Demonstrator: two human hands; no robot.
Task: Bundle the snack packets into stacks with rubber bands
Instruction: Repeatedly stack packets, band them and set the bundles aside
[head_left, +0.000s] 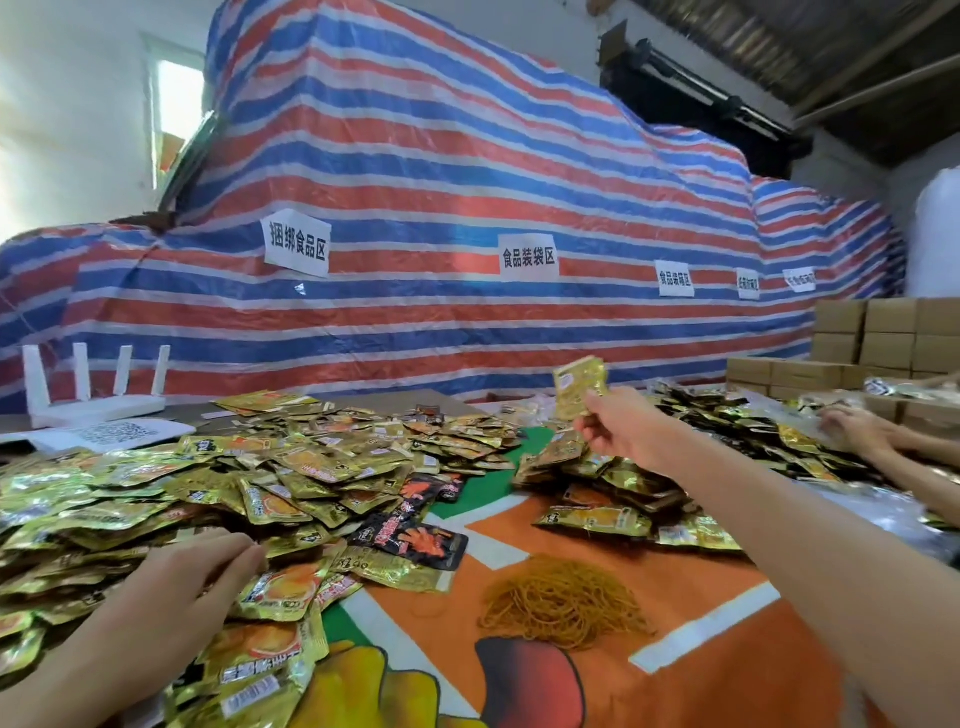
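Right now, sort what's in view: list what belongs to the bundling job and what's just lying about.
Job: snack packet heap; gold packet pinched by right hand; left hand resting on the heap; rubber bands.
Lying about: white router; QR-code sheet; cardboard boxes; striped tarp.

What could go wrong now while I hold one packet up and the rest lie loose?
1. The right hand pinches the gold packet by its lower corner only; it may slip.
2. Some black packets lie among the gold pile; a stack could get mixed.
3. The rubber bands look tangled; several may lift together.
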